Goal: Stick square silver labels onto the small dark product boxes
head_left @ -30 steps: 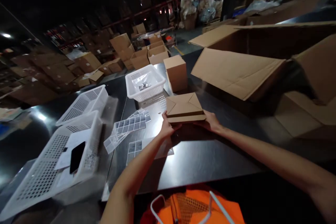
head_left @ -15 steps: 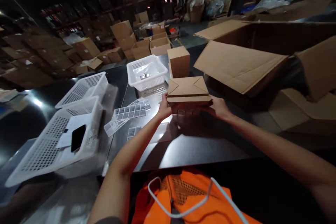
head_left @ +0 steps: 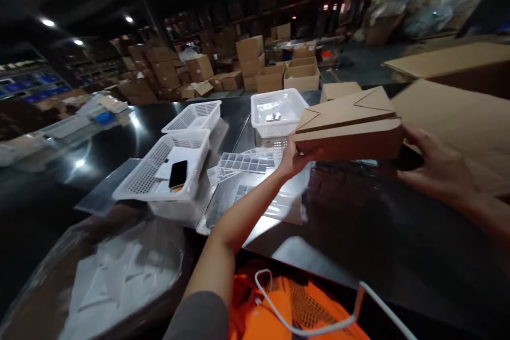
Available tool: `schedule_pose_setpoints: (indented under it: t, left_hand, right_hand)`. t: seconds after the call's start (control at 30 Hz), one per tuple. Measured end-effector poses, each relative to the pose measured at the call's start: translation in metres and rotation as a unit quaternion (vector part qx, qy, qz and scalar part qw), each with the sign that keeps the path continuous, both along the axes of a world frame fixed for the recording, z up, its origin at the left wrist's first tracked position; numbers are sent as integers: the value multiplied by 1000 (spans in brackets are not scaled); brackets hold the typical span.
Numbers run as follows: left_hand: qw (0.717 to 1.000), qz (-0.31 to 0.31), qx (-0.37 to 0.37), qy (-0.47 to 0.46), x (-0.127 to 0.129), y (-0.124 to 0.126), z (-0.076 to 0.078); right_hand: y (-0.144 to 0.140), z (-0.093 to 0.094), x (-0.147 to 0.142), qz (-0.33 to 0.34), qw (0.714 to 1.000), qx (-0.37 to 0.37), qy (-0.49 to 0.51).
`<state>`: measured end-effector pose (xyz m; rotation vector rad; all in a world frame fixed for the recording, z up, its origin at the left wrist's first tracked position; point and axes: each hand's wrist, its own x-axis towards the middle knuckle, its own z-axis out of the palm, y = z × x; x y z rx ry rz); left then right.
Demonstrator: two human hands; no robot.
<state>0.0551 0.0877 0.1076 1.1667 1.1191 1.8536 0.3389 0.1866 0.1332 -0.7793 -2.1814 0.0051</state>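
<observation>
Grey sleeve [head_left: 199,316], orange mesh vest [head_left: 295,311], white cord [head_left: 287,319]

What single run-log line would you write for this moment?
left hand: grips box | right hand: open at box end | box: off table | baskets: on table
</observation>
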Motion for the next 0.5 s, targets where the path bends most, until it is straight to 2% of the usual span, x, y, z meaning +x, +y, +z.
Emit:
schedule_pose_setpoints:
  t: [0.07, 0.13, 0.2, 0.27, 0.33, 0.37, 0.4, 0.43, 0.5]
  left_hand:
    - [995, 12, -15, -100, -14, -11, 10]
    - [987, 30, -38, -156, -33, -26, 15]
    - [983, 40, -60, -170, -56, -47, 12]
    - [980, 42, -80, -180, -77, -74, 1]
    - [981, 74, -82, -160, -95, -109, -19]
    - [982, 115, -79, -126, -101, -128, -32]
    - [978, 180, -85, -65, -107, -148, -47]
    - [963, 245, -115, 12, -111, -167, -63]
    - [943, 287, -158, 56, -117, -200, -96]
  right_hand:
    - [9, 6, -18, 51, 989, 139, 10]
    - [13, 12, -46, 93, 965, 243, 19]
    - [11, 22, -84, 110, 957, 268, 12]
    - [4, 37, -130, 80, 978, 190, -24]
    - [-2, 57, -181, 25, 997, 25, -72]
    - [-4, 68, -207, 11, 993, -73, -96]
    - [-4, 77, -234, 27, 981, -167, -97]
    - [-4, 84, -261, 36, 972, -213, -98]
    - [-4, 91, -312, 49, 953, -286, -85]
